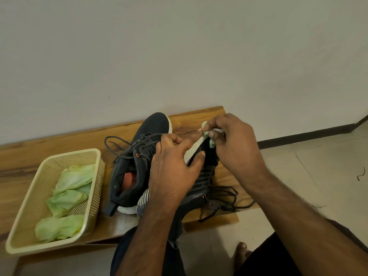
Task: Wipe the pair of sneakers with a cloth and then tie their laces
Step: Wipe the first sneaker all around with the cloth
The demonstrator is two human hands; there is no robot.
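I am seeing a cream basket (93, 170) sitting at the bench's (49, 144) left end, holding three crumpled pale green cloths (73, 180). Just right of it, two dark navy sneakers are lying near the bench's right end: one sneaker (143, 148) standing upright with white sole, orange eyelet and loose laces (117, 142), the second sneaker (199, 188) tipped on its side, laces trailing toward the front edge. My left hand (173, 168) is gripping the tipped sneaker, fingers curled round its sole. My right hand (233, 140) is pinching a fourth small green cloth (207, 132) against that sneaker's toe.
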